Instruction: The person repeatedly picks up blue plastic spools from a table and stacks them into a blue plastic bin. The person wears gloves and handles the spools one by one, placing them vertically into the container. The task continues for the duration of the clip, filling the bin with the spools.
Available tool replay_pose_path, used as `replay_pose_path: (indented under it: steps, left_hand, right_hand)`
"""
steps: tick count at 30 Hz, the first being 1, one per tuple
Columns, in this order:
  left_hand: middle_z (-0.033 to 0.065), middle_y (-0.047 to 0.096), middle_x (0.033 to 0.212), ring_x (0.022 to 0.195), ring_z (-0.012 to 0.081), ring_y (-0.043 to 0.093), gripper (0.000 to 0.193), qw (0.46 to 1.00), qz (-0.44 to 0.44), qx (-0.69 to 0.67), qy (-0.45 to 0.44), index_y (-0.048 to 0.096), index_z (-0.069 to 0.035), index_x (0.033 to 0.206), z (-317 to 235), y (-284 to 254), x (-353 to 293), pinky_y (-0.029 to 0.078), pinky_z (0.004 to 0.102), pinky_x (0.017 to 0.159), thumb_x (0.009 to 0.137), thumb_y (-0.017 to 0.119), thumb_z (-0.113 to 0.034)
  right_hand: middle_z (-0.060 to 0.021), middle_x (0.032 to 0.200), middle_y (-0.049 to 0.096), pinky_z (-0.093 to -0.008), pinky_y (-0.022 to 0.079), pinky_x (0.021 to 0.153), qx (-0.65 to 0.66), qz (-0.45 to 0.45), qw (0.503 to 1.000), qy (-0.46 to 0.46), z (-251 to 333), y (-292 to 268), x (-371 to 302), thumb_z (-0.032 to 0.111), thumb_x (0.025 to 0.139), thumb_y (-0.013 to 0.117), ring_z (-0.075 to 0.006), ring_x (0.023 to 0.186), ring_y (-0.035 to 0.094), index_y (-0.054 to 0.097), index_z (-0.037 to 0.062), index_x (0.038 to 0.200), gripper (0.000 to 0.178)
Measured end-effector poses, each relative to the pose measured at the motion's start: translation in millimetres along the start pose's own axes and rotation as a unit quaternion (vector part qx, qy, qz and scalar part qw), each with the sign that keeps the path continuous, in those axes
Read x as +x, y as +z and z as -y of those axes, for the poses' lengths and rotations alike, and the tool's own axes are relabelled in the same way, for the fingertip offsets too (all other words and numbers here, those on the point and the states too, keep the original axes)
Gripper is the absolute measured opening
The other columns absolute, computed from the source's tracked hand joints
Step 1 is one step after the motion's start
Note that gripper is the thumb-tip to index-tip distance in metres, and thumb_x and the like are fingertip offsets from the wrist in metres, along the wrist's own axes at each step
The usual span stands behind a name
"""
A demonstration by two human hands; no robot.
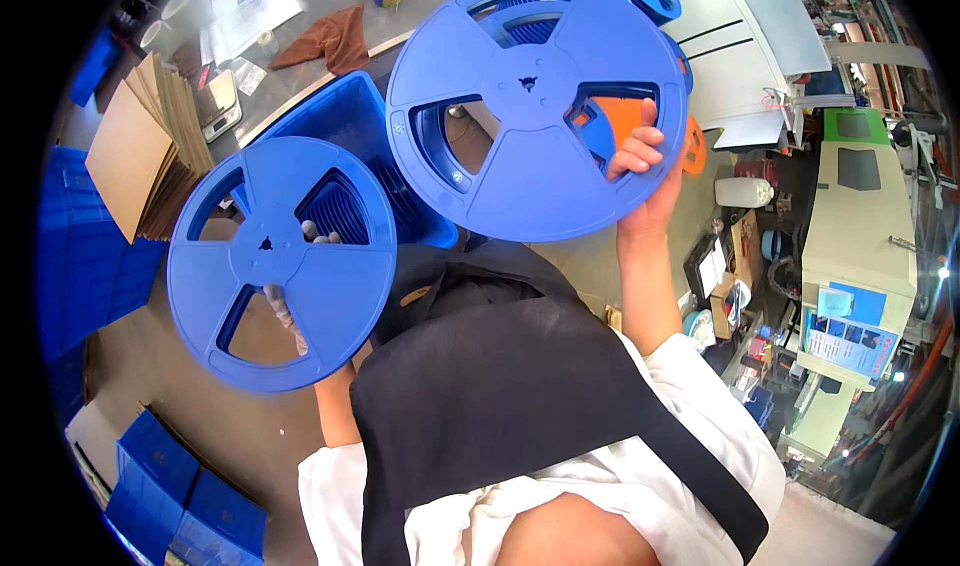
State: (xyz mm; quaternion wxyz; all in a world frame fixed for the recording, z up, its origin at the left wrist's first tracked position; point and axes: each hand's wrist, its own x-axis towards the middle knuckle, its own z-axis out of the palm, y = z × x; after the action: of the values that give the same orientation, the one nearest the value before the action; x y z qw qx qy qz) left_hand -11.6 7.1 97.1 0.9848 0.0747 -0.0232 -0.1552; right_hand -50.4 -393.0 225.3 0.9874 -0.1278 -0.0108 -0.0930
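Fingers of the left hand are seen only in part, through the cut-outs of the smaller blue reel; the palm is hidden behind the plastic, so it cannot be told exactly how the hand is closed, though the reel is plainly gripped through its openings. The right hand is better shown: its fingers are curled through a cut-out of the larger blue reel and its thumb is hidden behind the flange, so the rim section is pinched between them. The smaller reel is held low at the left and the larger one higher at the right, well apart at their hubs, with their rims near but not touching. Both reels are flat round discs of smooth moulded plastic, each with three wedge-shaped openings about a small central hub. Behind the larger reel an orange reel is glimpsed through an opening, mostly covered. A blue plastic bin is half hidden between and behind the two reels. A stack of brown cardboard sheets leans at the left, and a brown cloth lies crumpled on the grey surface at the top. Blue crates are cut off at the lower left rim, and the machines at the right are too bent and small to be made out.
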Motion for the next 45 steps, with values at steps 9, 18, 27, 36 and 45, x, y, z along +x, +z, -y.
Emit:
replay_pose_path:
  steps: [9, 18, 27, 36, 45]
  left_hand:
    - [0.0130, 0.064, 0.116, 0.111, 0.0238, 0.061, 0.049, 0.961, -0.178, 0.101, -0.185, 0.053, 0.003, 0.131, 31, 1, 30, 0.047, 0.0384, 0.101, 0.092, 0.062, -0.023]
    - [0.0086, 0.067, 0.111, 0.101, 0.0207, 0.066, 0.035, 0.957, -0.094, 0.168, -0.217, 0.059, -0.006, 0.123, 56, 54, 47, 0.054, 0.0354, 0.091, 0.094, 0.062, -0.026]
    - [0.0108, 0.055, 0.134, 0.124, 0.0207, 0.053, 0.047, 0.966, -0.040, 0.119, -0.225, 0.049, -0.007, 0.135, 52, 14, 17, 0.044, 0.0373, 0.105, 0.096, 0.061, -0.029]
    - [0.0092, 0.052, 0.138, 0.128, 0.0217, 0.050, 0.062, 0.976, -0.037, -0.001, -0.217, 0.045, -0.007, 0.140, 31, 25, 14, 0.035, 0.0388, 0.112, 0.091, 0.066, -0.038]
    - [0.0067, 0.053, 0.135, 0.132, 0.0231, 0.047, 0.071, 0.966, 0.036, -0.194, -0.168, 0.043, -0.007, 0.140, 22, 30, 16, 0.023, 0.0413, 0.122, 0.087, 0.067, -0.047]
  right_hand:
    - [-0.0209, 0.112, 0.066, -0.0416, 0.056, 0.087, -0.451, 0.021, 0.891, 0.048, -67, 31, -3, 0.068, 0.092, 0.042, -0.0350, 0.104, 0.067, 0.034, -0.0045, 0.142, 0.089]
    - [-0.0216, 0.124, 0.060, -0.0391, 0.048, 0.093, -0.739, 0.252, 0.619, 0.085, -154, 76, -22, 0.054, 0.088, 0.063, -0.0374, 0.112, 0.060, 0.048, -0.0030, 0.135, 0.076]
    - [-0.0247, 0.136, 0.051, -0.0441, 0.035, 0.111, -0.819, 0.225, 0.518, 0.105, -169, 79, -15, 0.043, 0.090, 0.064, -0.0419, 0.131, 0.045, 0.044, -0.0028, 0.137, 0.069]
    - [-0.0158, 0.137, 0.054, -0.0453, 0.041, 0.106, -0.810, 0.341, 0.453, 0.149, -176, 90, -13, 0.038, 0.078, 0.075, -0.0356, 0.126, 0.052, 0.053, 0.0063, 0.134, 0.068]
    - [-0.0055, 0.093, 0.065, -0.0237, 0.048, 0.067, -0.585, -0.133, 0.791, -0.121, -34, 80, -5, 0.046, 0.099, 0.052, -0.0141, 0.083, 0.063, 0.046, 0.0003, 0.138, 0.061]
